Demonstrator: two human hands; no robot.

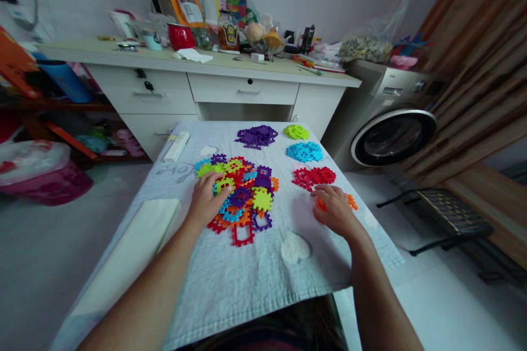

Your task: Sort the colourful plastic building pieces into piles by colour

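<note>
My left hand [206,197] rests on the left side of a mixed heap of flat interlocking plastic pieces [242,194], purple, red, orange, blue and lime green. Its thumb and fingers are apart, with a lime green window piece [224,184] between them; no firm grip shows. My right hand [335,209] lies over a pile of orange pieces [352,202], fingers spread and partly covering it. Beyond it are single-colour piles: red pieces [315,176], blue pieces [304,152], lime green pieces [296,131] and purple pieces [257,136].
A pale cloth [255,285] covers the table. A white oblong block [177,147] and a long white box [127,258] lie along its left side. Behind stands a white cabinet [247,88] with cluttered top; a washing machine [391,115] and stool [440,219] are right.
</note>
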